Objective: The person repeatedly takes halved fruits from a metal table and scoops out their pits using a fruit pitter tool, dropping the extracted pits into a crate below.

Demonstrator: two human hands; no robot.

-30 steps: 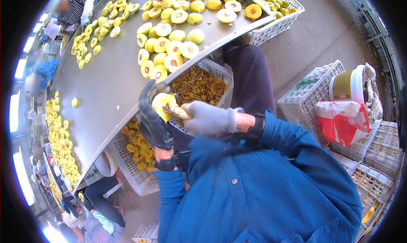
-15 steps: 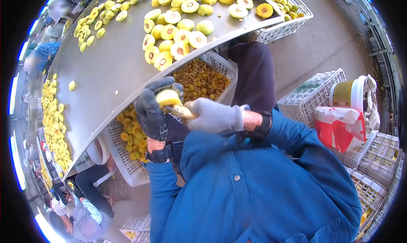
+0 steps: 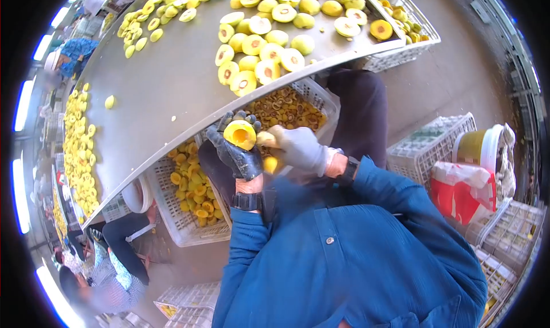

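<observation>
My left hand (image 3: 238, 150), in a dark glove, holds a yellow fruit half (image 3: 240, 134) with its hollow facing up. Right beside it, my right hand (image 3: 301, 149), in a light grey glove, is closed round the pale handle of a tool (image 3: 266, 139); the tool's tip is hard to make out. A blurred yellow piece (image 3: 270, 164) shows just below the tool. Behind my hands, under the table edge, a crate (image 3: 321, 102) holds cut fruit cores. Scooped halves fill another crate (image 3: 177, 228) on the left.
The metal table (image 3: 154, 107) carries many fruit halves (image 3: 271, 51). A crate (image 3: 401, 53) stands beyond its right corner. Right of me are a crate (image 3: 429, 145), a bucket (image 3: 472, 146), a red and white bag (image 3: 458, 188) and stacked crates (image 3: 513, 222). Co-workers (image 3: 114, 282) sit at the left.
The fruit half in my left hand now shows a smooth hollow where a brown core was. My right hand has drawn slightly away, and a yellow piece has appeared below the tool. The view has shifted.
</observation>
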